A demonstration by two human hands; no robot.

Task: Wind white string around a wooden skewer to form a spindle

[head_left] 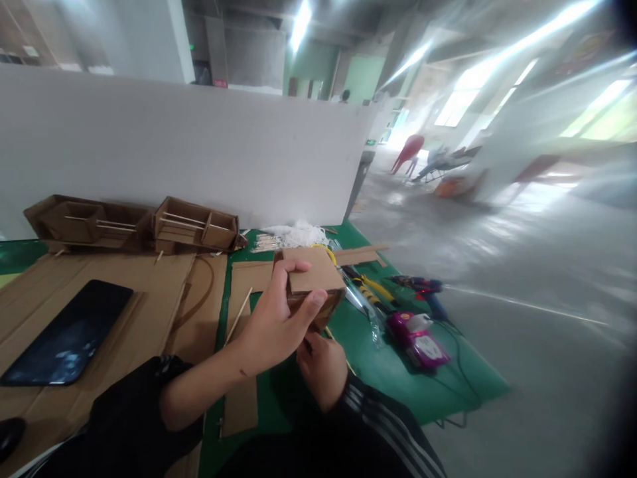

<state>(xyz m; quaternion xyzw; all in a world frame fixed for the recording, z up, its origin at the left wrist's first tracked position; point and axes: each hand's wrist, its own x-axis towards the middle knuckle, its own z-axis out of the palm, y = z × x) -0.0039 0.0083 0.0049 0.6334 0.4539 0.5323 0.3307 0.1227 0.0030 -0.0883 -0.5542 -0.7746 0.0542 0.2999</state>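
Observation:
My left hand [286, 302] grips a small cardboard box [318, 272] from its left side, thumb at the front and fingers over the top. The box is held above the green tabletop. Just below it is my right hand [323, 368], fingers curled up toward the underside of the box. A small dark thing shows at those fingertips, too hidden to name. A thin yellowish stick or strip runs behind the right hand. To the left, a thin wooden stick [239, 315] rests across a cardboard strip [241, 405].
Cardboard structures with sticks [196, 222] stand along the white partition [189, 146]. A black tablet [70, 332] lies on cardboard sheets at left. Yellow-handled pliers [378, 287], a glue gun [423, 289] and a purple pack [418, 338] lie at right, near the table's edge.

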